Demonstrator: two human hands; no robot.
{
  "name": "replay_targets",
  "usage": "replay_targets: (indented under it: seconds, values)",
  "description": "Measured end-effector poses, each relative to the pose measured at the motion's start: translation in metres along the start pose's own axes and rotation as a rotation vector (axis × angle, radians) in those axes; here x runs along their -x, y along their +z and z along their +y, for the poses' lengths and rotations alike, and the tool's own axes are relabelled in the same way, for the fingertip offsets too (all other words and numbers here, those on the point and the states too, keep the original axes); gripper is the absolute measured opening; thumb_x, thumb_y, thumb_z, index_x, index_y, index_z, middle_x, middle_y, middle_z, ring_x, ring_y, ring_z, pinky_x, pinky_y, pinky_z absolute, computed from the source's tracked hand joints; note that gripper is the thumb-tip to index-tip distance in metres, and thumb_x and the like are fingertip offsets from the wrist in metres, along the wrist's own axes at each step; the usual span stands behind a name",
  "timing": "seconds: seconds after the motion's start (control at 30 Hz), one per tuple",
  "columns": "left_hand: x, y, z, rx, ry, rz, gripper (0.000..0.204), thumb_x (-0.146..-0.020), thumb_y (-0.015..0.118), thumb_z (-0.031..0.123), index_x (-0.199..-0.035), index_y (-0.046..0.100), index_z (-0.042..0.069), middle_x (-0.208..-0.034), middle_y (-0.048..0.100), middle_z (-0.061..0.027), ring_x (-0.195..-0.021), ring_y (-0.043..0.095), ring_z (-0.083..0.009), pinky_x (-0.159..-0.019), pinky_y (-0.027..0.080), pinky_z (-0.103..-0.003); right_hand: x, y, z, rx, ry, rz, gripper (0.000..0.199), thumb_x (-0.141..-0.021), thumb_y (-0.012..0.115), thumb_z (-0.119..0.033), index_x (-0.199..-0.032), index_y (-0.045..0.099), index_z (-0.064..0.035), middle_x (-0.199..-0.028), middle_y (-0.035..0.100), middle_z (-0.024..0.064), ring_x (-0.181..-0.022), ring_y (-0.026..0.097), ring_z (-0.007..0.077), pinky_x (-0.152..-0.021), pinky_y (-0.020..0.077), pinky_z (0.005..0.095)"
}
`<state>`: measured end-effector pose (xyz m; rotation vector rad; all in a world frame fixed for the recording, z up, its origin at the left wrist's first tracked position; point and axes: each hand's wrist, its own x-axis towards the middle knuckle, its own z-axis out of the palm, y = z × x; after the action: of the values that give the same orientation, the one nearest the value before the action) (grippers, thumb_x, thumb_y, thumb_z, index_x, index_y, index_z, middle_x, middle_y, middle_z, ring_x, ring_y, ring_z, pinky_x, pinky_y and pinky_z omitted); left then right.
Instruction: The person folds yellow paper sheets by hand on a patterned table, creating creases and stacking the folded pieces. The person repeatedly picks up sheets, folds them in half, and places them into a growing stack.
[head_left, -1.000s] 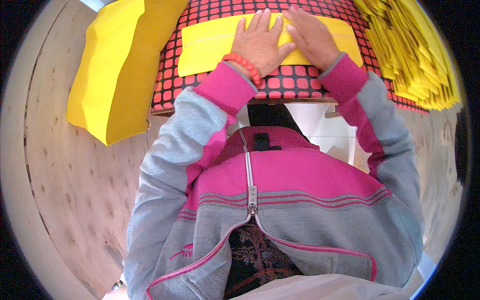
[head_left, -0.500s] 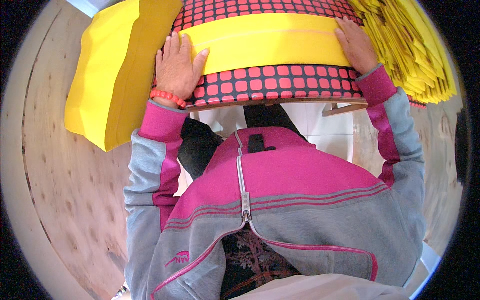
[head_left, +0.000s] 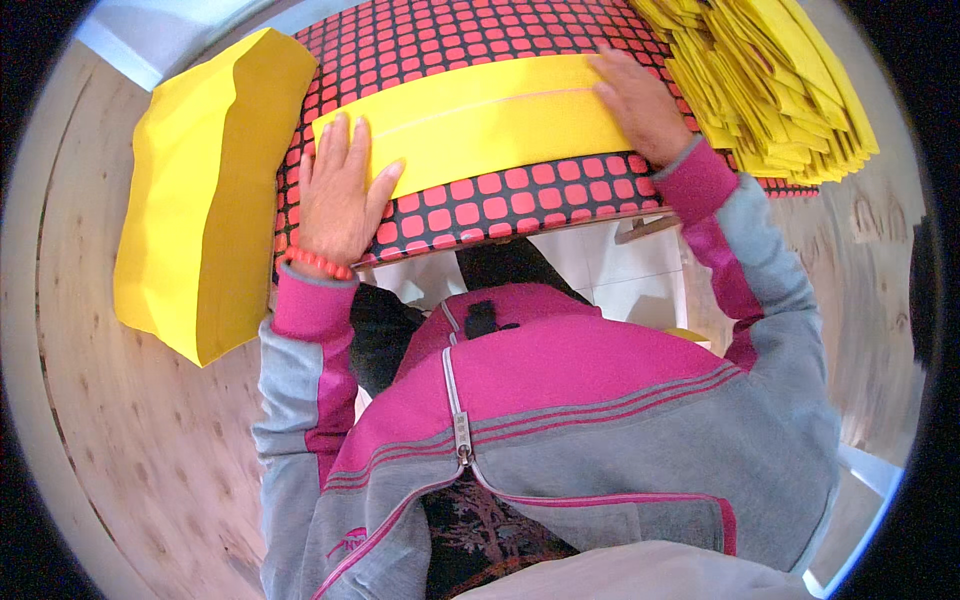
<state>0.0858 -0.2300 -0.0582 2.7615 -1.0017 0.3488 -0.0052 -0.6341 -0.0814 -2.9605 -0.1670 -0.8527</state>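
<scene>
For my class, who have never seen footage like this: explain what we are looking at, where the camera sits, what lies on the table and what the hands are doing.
This is no machine. A person wears a wide-angle camera on the head, looking down, so the picture is round and straight edges bend. The grey and pink jacket at the bottom is the person's own. In front is a table covered by a red and black checked cloth. On it lies a long folded yellow sheet. The left hand, with a red bead bracelet at the wrist, presses flat on the sheet's left end. The right hand presses flat on its right end. Neither hand grips anything. A thick yellow stack sits at the left, and a pile of folded yellow sheets at the right.
</scene>
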Motion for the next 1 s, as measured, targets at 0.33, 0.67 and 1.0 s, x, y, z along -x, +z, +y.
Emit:
replay_targets:
  seconds: [0.33, 0.67, 1.0]
  values:
    - [0.06, -0.03, 0.084, 1.325, 0.218, -0.287, 0.034, -0.101, 0.062, 0.015, -0.129, 0.063, -0.004, -0.13, 0.068, -0.0155, -0.122, 0.063, -0.0245, -0.111, 0.043, -0.038, -0.04, -0.011, 0.029, -0.149, 0.096, -0.108, 0.048, -0.1, 0.059, -0.041, -0.13, 0.063, -0.0037, -0.129, 0.066, 0.0186, -0.118, 0.063, 0.036, -0.101, 0.0505, 0.0437]
    - [0.068, 0.014, 0.109, 2.13, -0.377, -0.819, 0.06, -0.109, 0.043, 0.046, -0.149, 0.044, 0.001, -0.147, 0.055, -0.021, -0.135, 0.056, -0.0313, -0.115, 0.043, -0.046, 0.046, -0.105, -0.05, -0.548, 0.253, -0.408, 0.035, -0.099, 0.066, -0.037, -0.104, 0.064, -0.0026, -0.089, 0.064, 0.006, -0.08, 0.062, 0.0178, -0.069, 0.0496, 0.0334]
    - [0.062, -0.012, 0.105, 2.192, -0.5, -0.446, 0.041, -0.107, 0.053, 0.02, -0.143, 0.049, 0.0, -0.138, 0.063, -0.0143, -0.126, 0.063, -0.0249, -0.105, 0.054, -0.041, 0.011, -0.088, -0.108, -1.547, 0.72, -0.844, 0.04, -0.104, 0.06, -0.038, -0.124, 0.066, -0.0042, -0.108, 0.072, 0.0057, -0.092, 0.069, 0.0125, -0.081, 0.0563, 0.0294]
